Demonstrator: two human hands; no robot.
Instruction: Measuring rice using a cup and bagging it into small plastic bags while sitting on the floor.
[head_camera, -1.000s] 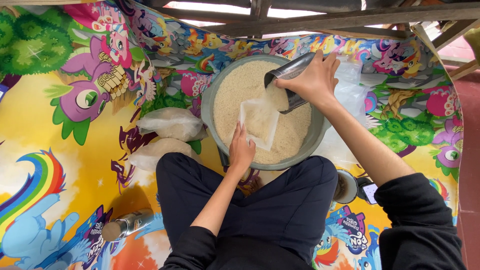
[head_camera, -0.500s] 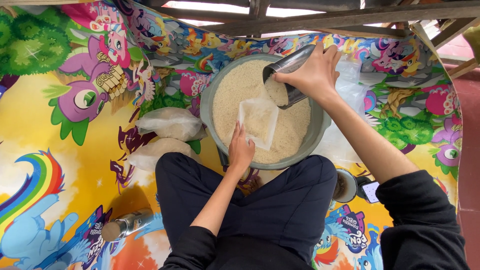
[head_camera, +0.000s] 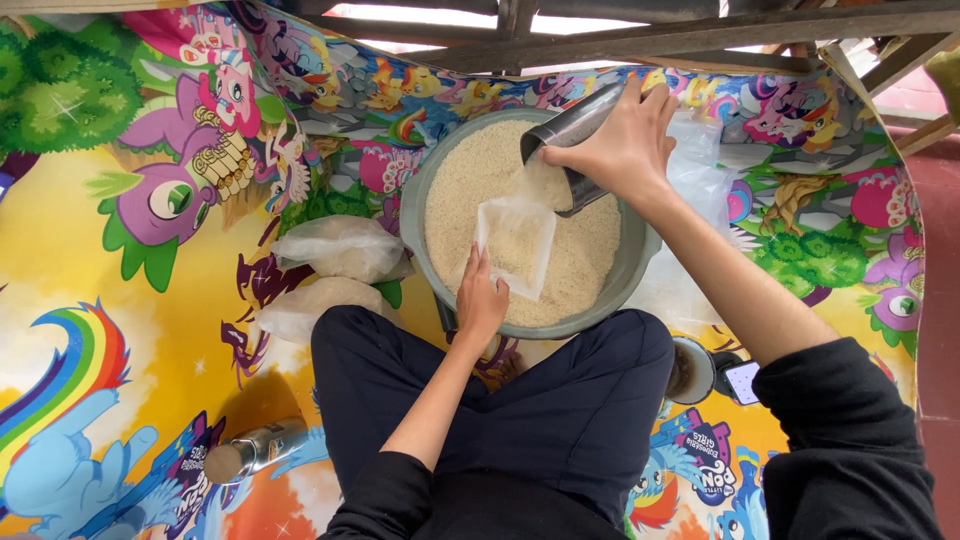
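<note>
Head view shows my crossed legs (head_camera: 520, 410) in dark trousers nearest, on a bright cartoon mat (head_camera: 120, 330). Just past my knees, my left hand (head_camera: 482, 300) pinches the near edge of a small clear plastic bag (head_camera: 515, 245), fingers pressed together on it. The bag sits over the rice in a big grey bowl (head_camera: 420, 215). It looks thin, floppy and slippery, so I think the open rim is the best place to hold. Farther out, my right hand (head_camera: 625, 150) wraps tight around a tilted metal cup (head_camera: 565, 130), and rice spills into the bag. Two filled bags (head_camera: 335, 248) lie beside the bowl.
</note>
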